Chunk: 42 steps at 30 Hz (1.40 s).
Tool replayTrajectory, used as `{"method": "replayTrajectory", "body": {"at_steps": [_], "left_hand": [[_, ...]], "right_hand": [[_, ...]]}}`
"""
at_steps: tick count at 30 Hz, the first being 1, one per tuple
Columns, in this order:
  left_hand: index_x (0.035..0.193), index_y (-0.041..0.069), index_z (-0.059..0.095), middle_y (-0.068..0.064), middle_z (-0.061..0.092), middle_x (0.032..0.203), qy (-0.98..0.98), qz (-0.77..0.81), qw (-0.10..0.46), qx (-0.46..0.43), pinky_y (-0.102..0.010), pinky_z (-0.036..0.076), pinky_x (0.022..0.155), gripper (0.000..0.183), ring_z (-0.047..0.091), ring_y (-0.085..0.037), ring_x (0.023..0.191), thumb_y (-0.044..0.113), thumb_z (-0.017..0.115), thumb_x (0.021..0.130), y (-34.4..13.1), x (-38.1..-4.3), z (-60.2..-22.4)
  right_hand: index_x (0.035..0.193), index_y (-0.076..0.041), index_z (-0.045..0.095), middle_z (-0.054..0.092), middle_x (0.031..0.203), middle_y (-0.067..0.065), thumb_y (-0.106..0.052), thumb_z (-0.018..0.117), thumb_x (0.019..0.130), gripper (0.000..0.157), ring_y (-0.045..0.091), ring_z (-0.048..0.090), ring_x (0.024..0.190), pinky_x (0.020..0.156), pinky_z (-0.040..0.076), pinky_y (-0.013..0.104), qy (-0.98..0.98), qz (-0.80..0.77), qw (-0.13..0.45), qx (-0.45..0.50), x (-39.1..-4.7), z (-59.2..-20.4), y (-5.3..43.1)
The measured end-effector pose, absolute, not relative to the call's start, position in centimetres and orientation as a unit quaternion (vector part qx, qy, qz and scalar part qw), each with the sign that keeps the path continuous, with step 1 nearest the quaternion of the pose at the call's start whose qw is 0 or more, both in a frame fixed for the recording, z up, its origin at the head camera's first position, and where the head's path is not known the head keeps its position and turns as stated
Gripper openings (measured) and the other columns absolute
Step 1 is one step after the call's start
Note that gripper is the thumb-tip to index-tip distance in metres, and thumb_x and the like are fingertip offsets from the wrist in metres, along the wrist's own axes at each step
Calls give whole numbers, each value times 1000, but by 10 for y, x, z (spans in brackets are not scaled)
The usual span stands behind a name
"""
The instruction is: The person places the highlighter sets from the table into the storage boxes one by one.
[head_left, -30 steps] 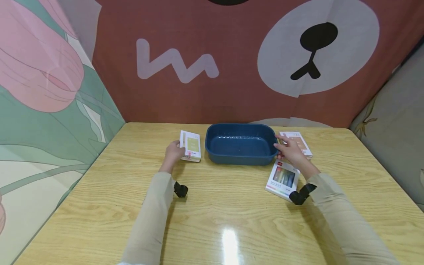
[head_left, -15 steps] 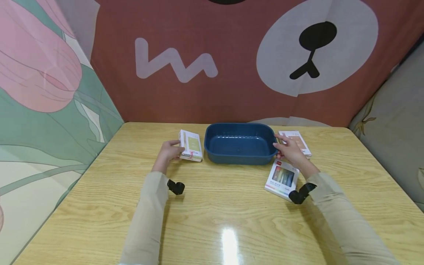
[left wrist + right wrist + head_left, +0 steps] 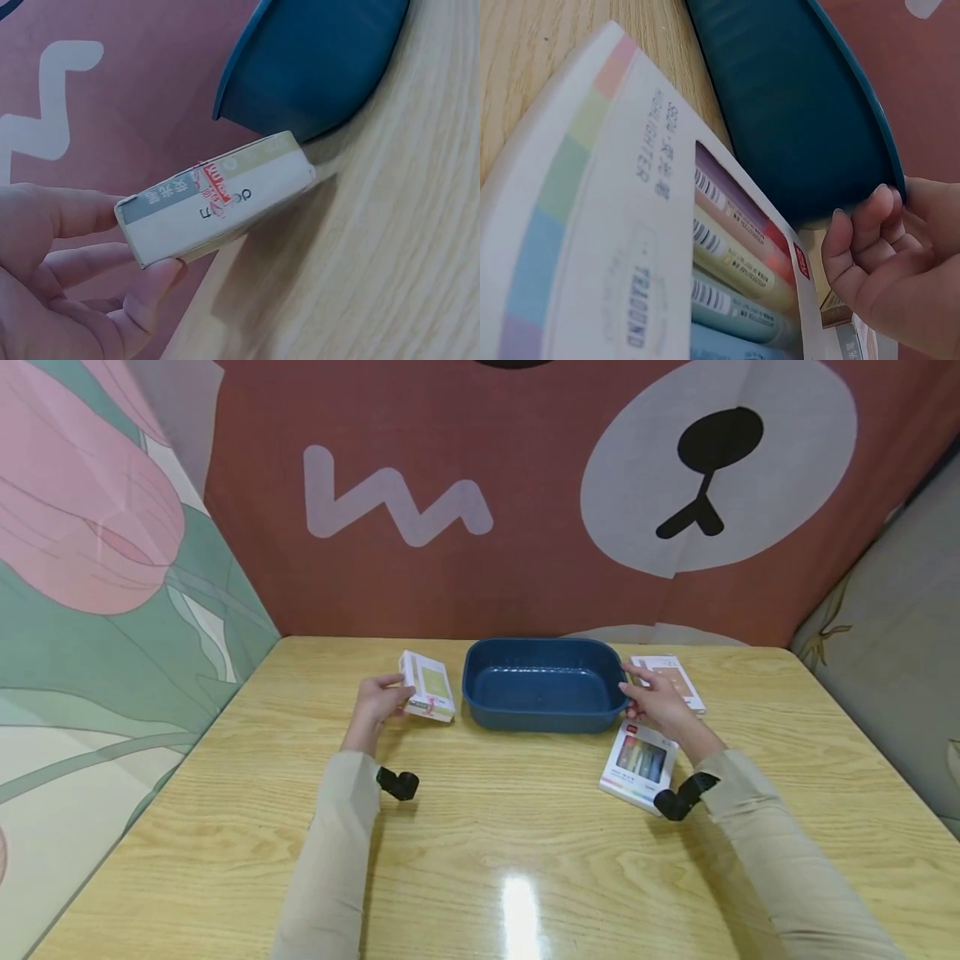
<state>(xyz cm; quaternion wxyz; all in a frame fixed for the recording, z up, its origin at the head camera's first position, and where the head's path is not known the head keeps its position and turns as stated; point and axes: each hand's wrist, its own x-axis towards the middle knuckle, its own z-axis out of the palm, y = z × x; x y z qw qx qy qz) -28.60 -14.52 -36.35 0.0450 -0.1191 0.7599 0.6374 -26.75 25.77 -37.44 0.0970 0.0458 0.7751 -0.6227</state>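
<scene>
My left hand (image 3: pixel 377 700) pinches the left side of a white and yellow highlighter box (image 3: pixel 427 686), thumb on one face and fingers on the other. In the left wrist view this box (image 3: pixel 221 199) is tilted, its end towards the camera, with a shadow on the table below. To its right stands a dark blue plastic basin (image 3: pixel 546 722). My right hand (image 3: pixel 660 703) pinches the basin's right rim; in the right wrist view the fingers (image 3: pixel 844 240) curl against the outside of the wall. Under my right wrist lies a white highlighter box (image 3: pixel 639 764) with a window showing coloured pens.
Another white box with an orange panel (image 3: pixel 678 681) lies behind my right hand, partly covered by it. The wooden table (image 3: pixel 480 827) ends at a brown cloth backdrop (image 3: pixel 525 585) just behind the basin. Printed cloth hangs at both sides.
My left hand has shifted its grip leftward on the yellow highlighter box, which now tilts and sits slightly further left. My right hand and the basin have stayed in place.
</scene>
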Motion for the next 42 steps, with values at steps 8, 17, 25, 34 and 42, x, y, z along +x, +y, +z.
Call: {"method": "replayTrajectory", "body": {"at_steps": [8, 17, 25, 34, 42], "left_hand": [[126, -3, 48, -21, 53, 113, 759, 641, -13, -119, -23, 48, 56, 45, 55, -12, 69, 2, 59, 82, -142, -282, -351], [125, -1, 50, -18, 53, 109, 703, 699, -83, -99, -17, 45, 53, 45, 55, -11, 71, 0, 58, 81, -129, -277, -332], [121, -1, 54, -11, 54, 97, 689, 716, -84, -74, -19, 46, 52, 40, 55, -10, 69, 0, 60, 81, -113, -272, -318], [121, -4, 53, -15, 55, 96, 705, 705, -68, -38, -19, 45, 49, 40, 55, -10, 66, -1, 60, 81, -88, -274, -319], [117, -5, 56, -16, 57, 93, 736, 675, -43, -40, -20, 43, 48, 39, 53, -10, 64, 1, 63, 80, -68, -278, -331]], "right_hand": [[144, -12, 19, 43, 60, 1, -16, 43, 95, 54, 10, 47, 49, 50, 42, 23, 776, -621, 98, 60, -267, -374, 257], [144, -12, 18, 42, 60, 1, -16, 43, 95, 55, 10, 46, 49, 51, 43, 23, 771, -627, 95, 55, -267, -374, 257], [144, -13, 18, 42, 59, 1, -17, 43, 95, 55, 10, 46, 48, 51, 43, 22, 765, -635, 96, 53, -266, -374, 258], [144, -16, 18, 43, 60, 2, -19, 44, 95, 55, 11, 47, 49, 52, 43, 23, 780, -614, 99, 62, -266, -373, 259], [143, -15, 19, 42, 59, 1, -19, 44, 95, 55, 11, 46, 48, 51, 43, 23, 785, -609, 96, 59, -265, -372, 257]]}}
